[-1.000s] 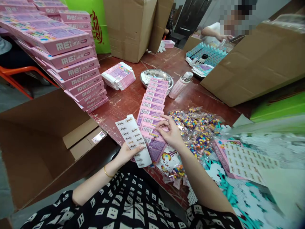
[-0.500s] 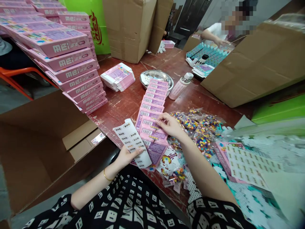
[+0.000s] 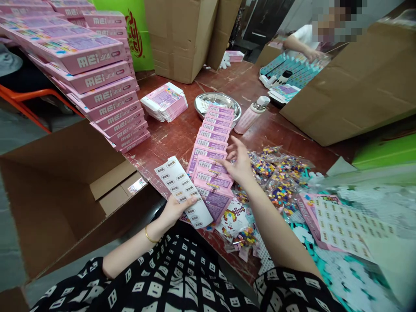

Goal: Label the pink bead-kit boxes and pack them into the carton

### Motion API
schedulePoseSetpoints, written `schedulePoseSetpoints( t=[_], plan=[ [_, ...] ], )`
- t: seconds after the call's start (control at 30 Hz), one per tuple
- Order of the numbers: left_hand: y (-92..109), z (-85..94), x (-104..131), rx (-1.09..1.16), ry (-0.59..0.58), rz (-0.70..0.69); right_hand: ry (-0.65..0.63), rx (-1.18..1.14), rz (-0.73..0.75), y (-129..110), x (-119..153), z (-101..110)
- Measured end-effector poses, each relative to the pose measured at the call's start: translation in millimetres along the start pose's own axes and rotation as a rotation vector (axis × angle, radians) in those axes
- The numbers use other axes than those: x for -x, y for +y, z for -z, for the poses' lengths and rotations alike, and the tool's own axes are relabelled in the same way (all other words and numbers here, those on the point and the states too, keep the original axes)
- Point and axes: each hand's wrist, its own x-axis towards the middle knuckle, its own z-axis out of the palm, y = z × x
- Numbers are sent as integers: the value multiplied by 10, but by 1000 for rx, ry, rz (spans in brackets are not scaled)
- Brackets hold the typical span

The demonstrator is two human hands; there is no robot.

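My left hand [image 3: 177, 210] is closed on a white sheet of oval stickers [image 3: 175, 180], thumb on top, near the table's front edge. Right of that sheet, a row of overlapping pink boxes [image 3: 212, 167] with barcodes runs away from me. At the row's right side is my right hand [image 3: 239, 162], its fingers apart and slightly curled, with nothing seen in them. Its fingertips are close to the boxes' edges; whether they touch I cannot tell. Bags of small colourful blocks [image 3: 279, 177] lie right of this hand.
Stacked pink boxes [image 3: 100, 80] rise at the left, above an open carton [image 3: 65, 199]. Beyond the row stand a metal bowl [image 3: 236, 104], a bottle [image 3: 251, 115] and flat boxes [image 3: 165, 102]. Another sticker sheet [image 3: 344, 225] lies at right. Across the table a person [image 3: 303, 41] works behind a carton [image 3: 351, 82].
My right hand has lifted off the box faces and moved to the row's right side, its fingers spreading. My left hand keeps the sticker sheet. The view has shifted slightly.
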Motion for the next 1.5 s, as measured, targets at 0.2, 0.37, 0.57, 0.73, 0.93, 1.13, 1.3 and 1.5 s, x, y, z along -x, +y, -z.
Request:
schedulePoseSetpoints(
  t=[0.2,0.37,0.57,0.73,0.93,1.13,1.3,1.5],
  plan=[
    [144,-173,110,139,161,-110,-304,-200,-130,-809,727,56],
    [278,-233,128,26,179,-218,-416,-263,-185,-924,948,20],
    [427,-207,46,-45,212,-337,-158,-165,-57,-1012,934,72],
    [432,-215,50,-66,275,-373,-76,-220,94,-1068,928,51],
    [407,-263,103,-106,251,-363,79,-285,-12,-1133,992,-174],
    [460,-189,-7,1,293,-331,187,-347,71,-989,689,-89],
    [556,-71,-74,33,262,-277,-83,-359,-131,-194,-235,-21],
    [584,4,-150,49,265,-235,-300,-319,-146,294,-519,-284]
  ],
)
